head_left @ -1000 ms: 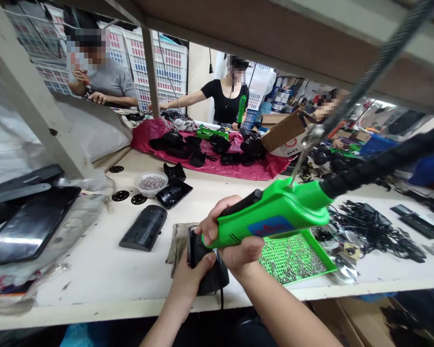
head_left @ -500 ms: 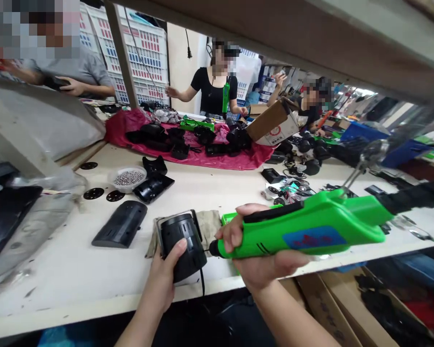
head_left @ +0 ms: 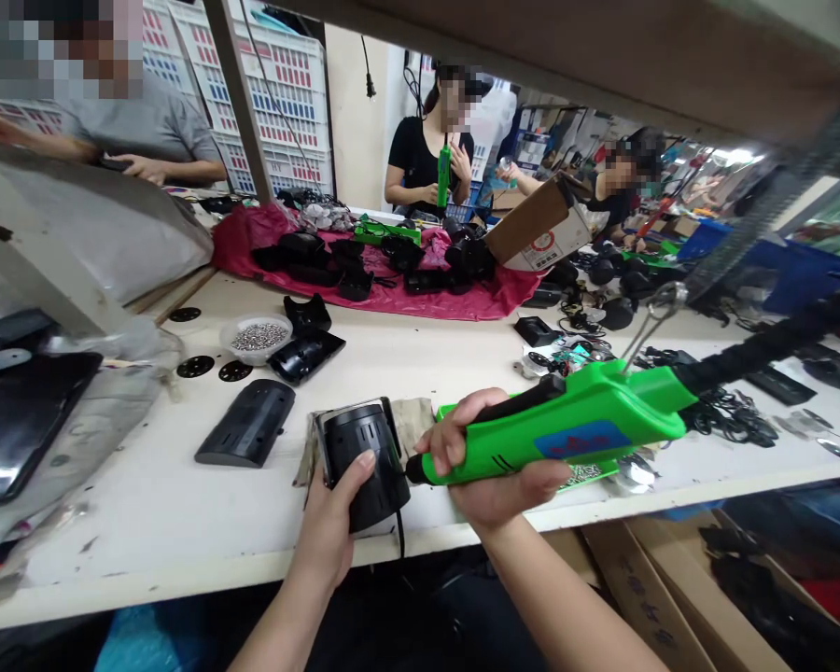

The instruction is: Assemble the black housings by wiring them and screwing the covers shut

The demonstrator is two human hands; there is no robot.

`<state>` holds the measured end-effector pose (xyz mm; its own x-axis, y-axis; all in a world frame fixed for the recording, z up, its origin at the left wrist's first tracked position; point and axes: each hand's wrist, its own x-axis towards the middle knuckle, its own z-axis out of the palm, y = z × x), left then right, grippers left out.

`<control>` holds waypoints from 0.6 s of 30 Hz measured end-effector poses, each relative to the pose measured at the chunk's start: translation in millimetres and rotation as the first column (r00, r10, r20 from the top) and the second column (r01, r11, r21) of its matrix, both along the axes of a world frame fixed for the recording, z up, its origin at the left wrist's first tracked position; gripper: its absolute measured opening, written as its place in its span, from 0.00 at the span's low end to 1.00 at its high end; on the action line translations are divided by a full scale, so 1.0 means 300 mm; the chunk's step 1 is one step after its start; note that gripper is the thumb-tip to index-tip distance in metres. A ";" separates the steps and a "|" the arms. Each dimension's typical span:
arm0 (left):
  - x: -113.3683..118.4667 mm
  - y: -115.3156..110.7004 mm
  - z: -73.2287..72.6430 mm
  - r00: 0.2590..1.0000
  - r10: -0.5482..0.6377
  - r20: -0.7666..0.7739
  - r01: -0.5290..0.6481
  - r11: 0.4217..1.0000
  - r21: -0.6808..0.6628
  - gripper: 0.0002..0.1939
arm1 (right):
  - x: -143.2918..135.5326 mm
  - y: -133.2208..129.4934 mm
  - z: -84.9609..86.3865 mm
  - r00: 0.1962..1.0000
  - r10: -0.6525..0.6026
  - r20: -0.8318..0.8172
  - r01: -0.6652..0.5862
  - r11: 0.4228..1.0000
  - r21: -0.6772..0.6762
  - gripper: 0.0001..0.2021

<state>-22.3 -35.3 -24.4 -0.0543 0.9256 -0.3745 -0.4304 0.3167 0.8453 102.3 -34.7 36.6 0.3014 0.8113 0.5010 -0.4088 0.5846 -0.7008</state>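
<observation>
My left hand (head_left: 336, 504) is closed round a black plastic housing (head_left: 365, 457) with slots and a bracket, its thumb lying along the near side. A black cable hangs from the housing over the table edge. In my right hand (head_left: 486, 467) is a green electric screwdriver (head_left: 567, 420), held level with its fingers wrapped near the front. The black nose of the screwdriver meets the right side of the housing; the bit and any screw there are hidden. Beneath the housing lies a beige cloth (head_left: 413, 425). A green tray (head_left: 588, 474) shows partly behind my right hand.
A bowl of small screws (head_left: 258, 338) stands beside black shell parts (head_left: 248, 425) and black discs (head_left: 196, 366). Further back, a pink cloth (head_left: 392, 297) bears black parts. A spring and hook (head_left: 665, 303) hang at the screwdriver's tail. Co-workers (head_left: 430, 159) sit across the bench.
The screwdriver's nose has come closer, now against the housing where a thin bit showed before. My view has shifted slightly. The co-worker opposite has brought both hands to a green screwdriver.
</observation>
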 end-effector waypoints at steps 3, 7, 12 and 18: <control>-0.004 -0.003 -0.002 1.000 -0.027 -0.002 0.027 1.000 0.000 0.32 | 0.002 -0.017 0.013 1.000 -0.010 0.010 0.010 1.000 0.004 0.32; -0.008 -0.001 -0.009 0.998 -0.062 -0.006 0.062 0.998 -0.033 0.33 | 0.004 -0.080 0.078 0.999 -0.042 0.010 0.042 0.999 0.022 0.31; -0.006 -0.004 0.005 0.997 -0.070 -0.028 0.070 0.998 -0.008 0.30 | -0.037 -0.137 0.121 0.991 0.136 0.000 -0.136 0.991 -0.008 0.26; -0.018 -0.022 0.036 0.997 -0.076 -0.017 0.076 0.996 0.037 0.29 | -0.103 -0.091 0.045 0.958 0.287 0.024 -0.287 0.958 0.018 0.27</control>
<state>-27.7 -41.9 -13.5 0.0112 0.9406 -0.3394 -0.3930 0.3163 0.8634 71.3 -62.0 49.9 0.0465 0.8512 0.5228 -0.5467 0.4598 -0.6998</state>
